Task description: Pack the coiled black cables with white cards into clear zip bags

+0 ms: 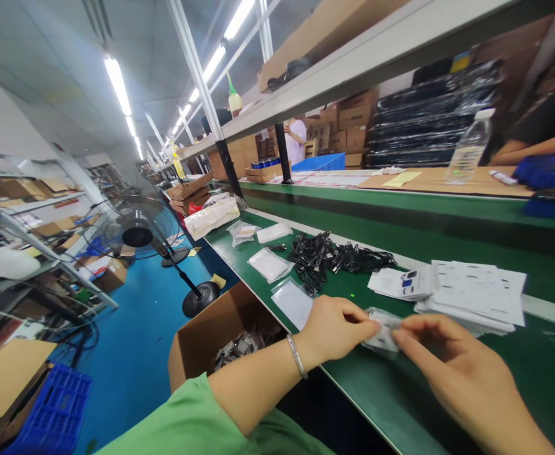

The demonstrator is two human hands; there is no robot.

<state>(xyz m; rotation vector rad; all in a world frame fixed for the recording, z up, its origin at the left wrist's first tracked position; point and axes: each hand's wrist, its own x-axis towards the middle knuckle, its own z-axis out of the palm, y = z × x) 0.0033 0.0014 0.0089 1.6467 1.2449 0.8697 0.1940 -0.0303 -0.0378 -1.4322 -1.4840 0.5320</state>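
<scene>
Between my two hands is a small clear plastic bag (382, 333) with something pale inside that I cannot make out. My left hand (334, 328) pinches the bag's left edge with thumb and fingers. On the opposite edge, the fingers of my right hand (452, 360) are closed. Just beyond lie stacks of printed leaflets (479, 291), with a smaller pile (401, 283) showing dark product pictures. A heap of bundled black cables (325, 256) sits farther back on the green bench. Clear plastic bags (292, 303) lie flat to the left of my left hand.
Below the bench edge stands an open cardboard box (201, 335) with many small packets. More bags (270, 264) lie along the bench. Across it are a water bottle (469, 148), a blue bin (319, 162) and another person's arm (538, 145). A floor fan (138, 234) stands left.
</scene>
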